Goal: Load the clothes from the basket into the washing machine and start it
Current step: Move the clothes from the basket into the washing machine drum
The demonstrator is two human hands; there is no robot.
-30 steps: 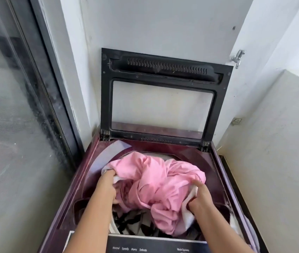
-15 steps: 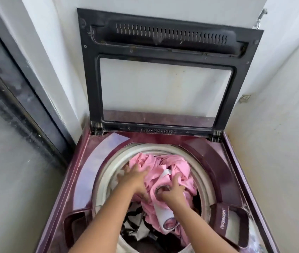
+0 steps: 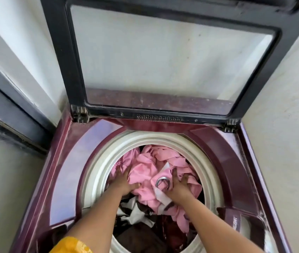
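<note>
the big dark red washing machine (image 3: 75, 161) has its glass lid (image 3: 57, 52) up, and the pink curtain (image 3: 145, 167) lies in the white tub (image 3: 97, 170) on top of other clothes (image 3: 136, 212), so this looks like the loading step, with the pile being pushed down. next, i think, the hands must come out, the lid must go down and the machine must be started; the basket is not in view, so more may wait. both arms reach down into the tub, the left hand (image 3: 123, 181) flat with fingers spread on the pink curtain and the right hand (image 3: 178, 187) flat beside its metal ring (image 3: 163, 182), neither one holding anything.
</note>
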